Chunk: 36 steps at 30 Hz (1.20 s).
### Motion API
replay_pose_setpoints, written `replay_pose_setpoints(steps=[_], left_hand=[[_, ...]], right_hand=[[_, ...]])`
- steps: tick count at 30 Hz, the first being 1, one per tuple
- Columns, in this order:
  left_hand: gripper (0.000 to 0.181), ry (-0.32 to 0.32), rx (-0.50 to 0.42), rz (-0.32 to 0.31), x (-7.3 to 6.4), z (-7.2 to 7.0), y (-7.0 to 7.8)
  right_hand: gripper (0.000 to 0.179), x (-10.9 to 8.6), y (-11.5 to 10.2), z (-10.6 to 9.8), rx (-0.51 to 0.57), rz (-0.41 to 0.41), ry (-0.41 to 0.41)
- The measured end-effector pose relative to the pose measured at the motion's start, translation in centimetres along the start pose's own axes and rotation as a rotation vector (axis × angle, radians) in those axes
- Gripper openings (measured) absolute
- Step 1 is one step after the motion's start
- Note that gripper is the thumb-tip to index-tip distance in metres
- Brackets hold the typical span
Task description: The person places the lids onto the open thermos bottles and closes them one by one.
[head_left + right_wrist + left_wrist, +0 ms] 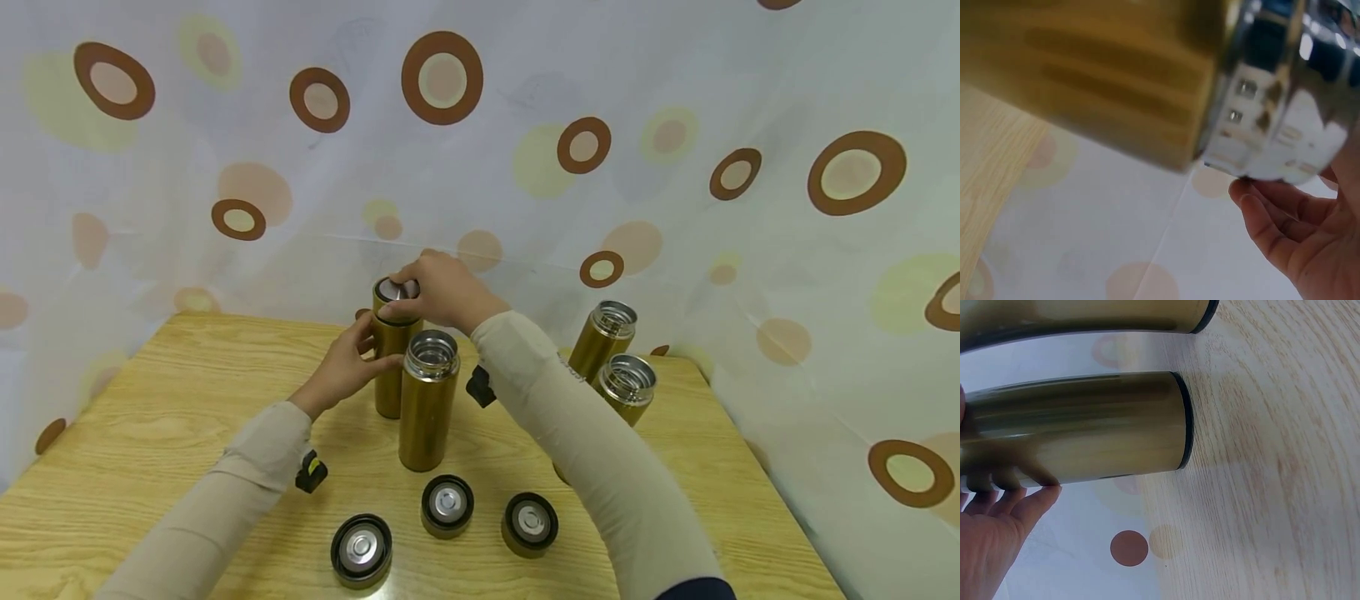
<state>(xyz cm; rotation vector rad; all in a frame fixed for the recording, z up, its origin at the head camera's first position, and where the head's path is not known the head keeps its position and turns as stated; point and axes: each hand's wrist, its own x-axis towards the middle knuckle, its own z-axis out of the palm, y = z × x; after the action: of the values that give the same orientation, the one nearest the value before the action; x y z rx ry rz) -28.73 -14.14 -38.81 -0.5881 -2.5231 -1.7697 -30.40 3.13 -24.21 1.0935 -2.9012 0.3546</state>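
At the back of the table stands a gold thermos bottle [389,375]; my left hand [341,367] grips its side. On top of it sits a lid [392,290] with a shiny centre, and my right hand [444,292] holds that lid from above between thumb and fingers. Just in front is an open gold bottle [425,417] with a steel neck, close to my left thumb. In the left wrist view, fingers curl around the gripped bottle [1097,428]. In the right wrist view, the front bottle's steel neck [1272,119] hides the lid.
Two more open gold bottles, a rear one [600,333] and a nearer one [628,392], stand to the right, partly behind my right sleeve. Three loose lids, left [362,550], middle [447,504] and right [529,523], lie near the front. A patterned sheet [510,217] hangs behind the table.
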Motion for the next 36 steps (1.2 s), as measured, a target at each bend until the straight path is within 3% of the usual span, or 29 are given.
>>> replay_pose_setpoints(steps=[4, 22, 28, 30, 33, 36], left_hand=[[0.075, 0.000, -0.007, -0.008, 0.0, 0.0, 0.1], [0.083, 0.006, -0.004, -0.013, 0.0, -0.1, 0.1], [0.084, 0.004, -0.003, 0.001, 0.0, -0.1, -0.2], [0.081, 0.003, -0.004, 0.012, -0.1, -0.1, -0.2], [0.074, 0.006, 0.001, 0.027, -0.1, -0.1, -0.2], [0.070, 0.014, 0.011, 0.033, 0.0, -0.1, -0.1]], right_hand=[[0.036, 0.0, -0.3, 0.4, -0.039, 0.016, 0.061], [0.047, -0.2, -0.8, 1.2, -0.184, 0.056, 0.135], [0.056, -0.8, -1.6, 1.1, -0.412, 0.070, 0.074], [0.060, -0.9, -1.9, 1.0, -0.434, 0.087, 0.035], [0.062, -1.0, -1.9, 0.4, -0.325, 0.101, -0.044], [0.061, -0.9, -1.3, -0.2, -0.182, 0.052, -0.130]])
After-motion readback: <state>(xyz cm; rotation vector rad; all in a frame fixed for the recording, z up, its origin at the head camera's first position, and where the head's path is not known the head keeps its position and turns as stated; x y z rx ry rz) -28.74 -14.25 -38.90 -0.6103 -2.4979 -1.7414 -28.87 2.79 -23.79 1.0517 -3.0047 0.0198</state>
